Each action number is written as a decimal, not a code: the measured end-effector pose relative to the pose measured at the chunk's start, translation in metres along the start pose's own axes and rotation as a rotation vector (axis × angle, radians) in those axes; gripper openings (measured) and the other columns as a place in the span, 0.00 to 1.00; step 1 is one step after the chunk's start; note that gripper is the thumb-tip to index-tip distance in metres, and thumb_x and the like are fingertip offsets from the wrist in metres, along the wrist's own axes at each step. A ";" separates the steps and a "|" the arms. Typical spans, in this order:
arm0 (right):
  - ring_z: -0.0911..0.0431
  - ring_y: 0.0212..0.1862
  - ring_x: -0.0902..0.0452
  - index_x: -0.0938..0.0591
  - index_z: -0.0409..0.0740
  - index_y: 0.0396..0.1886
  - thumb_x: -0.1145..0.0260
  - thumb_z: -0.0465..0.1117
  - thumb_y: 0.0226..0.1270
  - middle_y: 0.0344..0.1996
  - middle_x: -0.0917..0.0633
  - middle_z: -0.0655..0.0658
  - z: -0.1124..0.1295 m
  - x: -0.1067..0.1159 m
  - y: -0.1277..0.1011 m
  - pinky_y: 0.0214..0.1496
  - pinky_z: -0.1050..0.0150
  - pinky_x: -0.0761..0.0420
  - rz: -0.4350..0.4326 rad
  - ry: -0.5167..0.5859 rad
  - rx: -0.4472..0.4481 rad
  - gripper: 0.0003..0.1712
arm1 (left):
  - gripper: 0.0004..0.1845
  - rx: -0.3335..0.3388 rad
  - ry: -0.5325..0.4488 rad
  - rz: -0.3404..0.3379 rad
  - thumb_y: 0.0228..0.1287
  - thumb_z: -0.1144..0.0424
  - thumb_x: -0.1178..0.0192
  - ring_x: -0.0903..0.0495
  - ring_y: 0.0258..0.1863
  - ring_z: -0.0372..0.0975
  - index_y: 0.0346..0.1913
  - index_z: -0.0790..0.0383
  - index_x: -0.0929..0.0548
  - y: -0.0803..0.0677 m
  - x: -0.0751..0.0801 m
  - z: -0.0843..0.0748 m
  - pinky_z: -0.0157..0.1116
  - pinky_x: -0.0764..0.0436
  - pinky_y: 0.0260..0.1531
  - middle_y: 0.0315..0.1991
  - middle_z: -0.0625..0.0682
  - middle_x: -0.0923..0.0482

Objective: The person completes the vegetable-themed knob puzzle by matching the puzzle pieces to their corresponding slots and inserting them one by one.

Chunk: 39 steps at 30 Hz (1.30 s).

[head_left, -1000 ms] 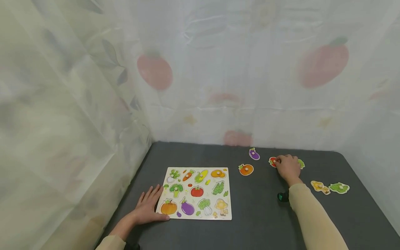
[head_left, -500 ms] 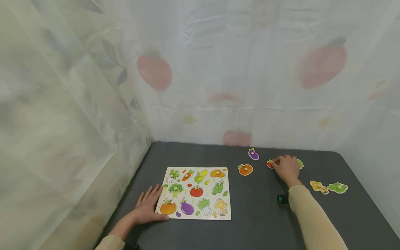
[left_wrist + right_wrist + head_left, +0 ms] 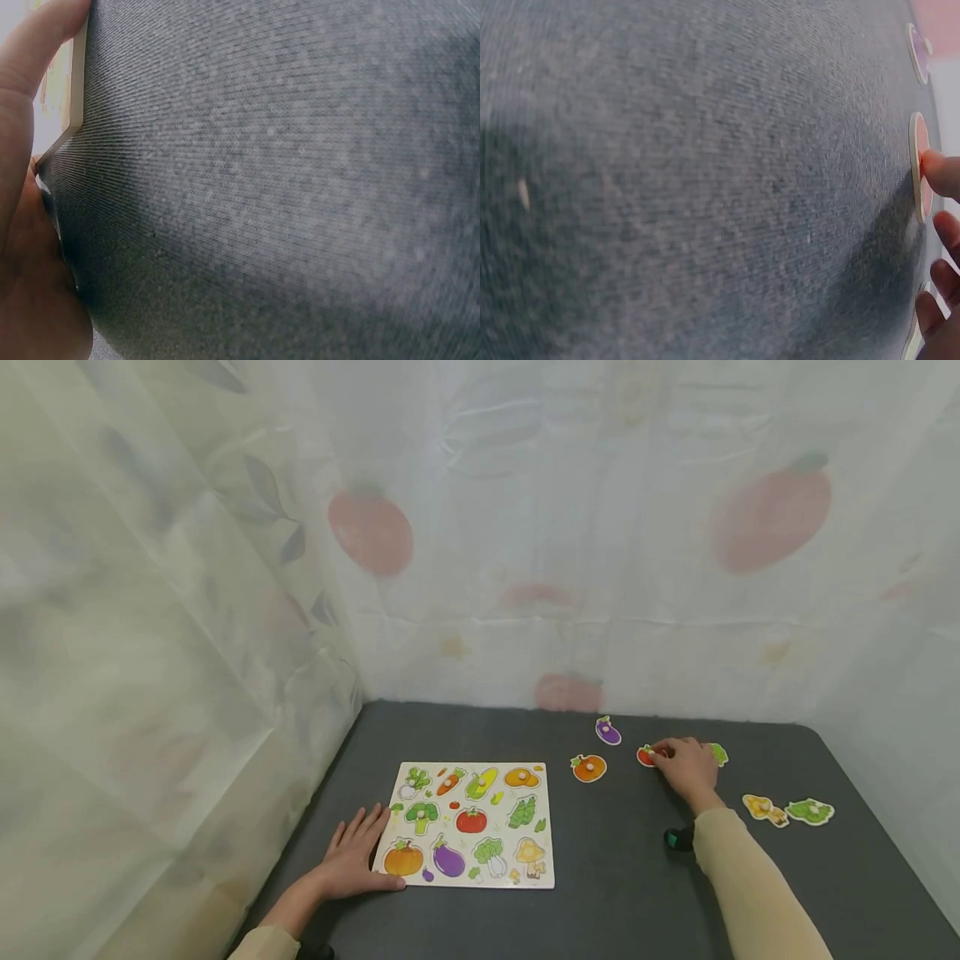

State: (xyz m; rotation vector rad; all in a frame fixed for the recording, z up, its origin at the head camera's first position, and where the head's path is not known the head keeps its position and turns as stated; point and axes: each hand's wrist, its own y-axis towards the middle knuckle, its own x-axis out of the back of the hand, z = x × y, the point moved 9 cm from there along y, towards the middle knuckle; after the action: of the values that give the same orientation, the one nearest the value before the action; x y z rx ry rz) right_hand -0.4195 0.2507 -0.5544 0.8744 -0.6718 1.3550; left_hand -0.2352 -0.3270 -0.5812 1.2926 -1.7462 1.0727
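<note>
A tomato puzzle piece (image 3: 645,756) lies on the dark table at the back right. My right hand (image 3: 690,768) reaches over it and pinches it at its middle. In the right wrist view a fingertip presses on the face of the tomato piece (image 3: 922,131), the other fingers loosely bent. A green piece (image 3: 719,754) shows partly behind this hand. Farther left, my left hand (image 3: 352,860) rests with spread fingers against the left edge of the white vegetable puzzle board (image 3: 472,841), the thumb on its near left corner. Several knobbed pieces sit in the board, among them broccoli and corn.
An eggplant piece (image 3: 608,731) and an orange pumpkin piece (image 3: 588,768) lie between board and right hand. Nearer the right edge are a mushroom piece (image 3: 761,808) and a leafy green piece (image 3: 810,812). Printed curtains (image 3: 465,652) hang behind and beside the table (image 3: 622,893).
The tomato piece has shifted slightly left under my right hand, and more of it shows now. My left hand and the board have stayed in place.
</note>
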 end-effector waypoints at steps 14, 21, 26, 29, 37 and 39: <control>0.30 0.56 0.36 0.13 0.38 0.50 0.33 0.49 0.73 0.56 0.24 0.27 -0.005 -0.004 -0.003 0.57 0.30 0.37 0.012 0.049 -0.022 0.18 | 0.72 -0.003 0.005 -0.010 0.42 0.23 0.29 0.61 0.80 0.61 0.83 0.59 0.50 0.000 -0.001 0.001 0.67 0.63 0.72 0.83 0.60 0.55; 0.27 0.59 0.39 0.13 0.39 0.49 0.34 0.49 0.73 0.57 0.25 0.27 -0.007 -0.008 -0.004 0.58 0.27 0.40 0.021 0.086 -0.024 0.18 | 0.72 0.000 0.006 -0.008 0.42 0.23 0.29 0.60 0.80 0.61 0.83 0.59 0.50 -0.001 0.000 0.000 0.67 0.63 0.72 0.82 0.60 0.55; 0.25 0.61 0.41 0.13 0.38 0.50 0.34 0.49 0.74 0.58 0.26 0.26 -0.008 -0.009 -0.003 0.59 0.25 0.42 0.023 0.098 -0.037 0.19 | 0.72 0.001 -0.001 -0.006 0.42 0.23 0.29 0.60 0.80 0.62 0.83 0.59 0.49 -0.002 0.001 -0.001 0.67 0.63 0.72 0.82 0.60 0.55; 0.25 0.62 0.41 0.13 0.38 0.50 0.34 0.49 0.73 0.58 0.25 0.26 -0.008 -0.009 -0.003 0.60 0.25 0.43 0.015 0.106 -0.054 0.19 | 0.71 0.000 -0.005 -0.006 0.42 0.23 0.29 0.60 0.80 0.62 0.83 0.59 0.49 -0.001 0.001 -0.001 0.67 0.63 0.72 0.82 0.61 0.55; 0.27 0.61 0.40 0.13 0.37 0.50 0.33 0.48 0.73 0.58 0.25 0.26 -0.008 -0.010 -0.003 0.61 0.27 0.42 0.005 0.085 -0.089 0.19 | 0.71 -0.005 0.010 -0.010 0.42 0.23 0.30 0.60 0.80 0.62 0.83 0.59 0.49 0.000 0.002 -0.001 0.67 0.62 0.72 0.82 0.61 0.54; 0.26 0.62 0.40 0.13 0.37 0.50 0.34 0.48 0.73 0.57 0.25 0.26 -0.008 -0.011 -0.002 0.61 0.27 0.42 0.005 0.074 -0.088 0.19 | 0.71 -0.005 0.008 -0.009 0.43 0.23 0.30 0.60 0.80 0.62 0.83 0.59 0.49 -0.001 0.002 -0.002 0.67 0.63 0.72 0.82 0.61 0.54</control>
State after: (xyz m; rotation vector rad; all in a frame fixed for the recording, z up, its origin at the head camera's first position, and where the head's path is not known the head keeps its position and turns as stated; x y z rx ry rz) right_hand -0.4190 0.2515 -0.5678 0.7494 -0.6711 1.3458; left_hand -0.2347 -0.3262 -0.5787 1.2905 -1.7338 1.0667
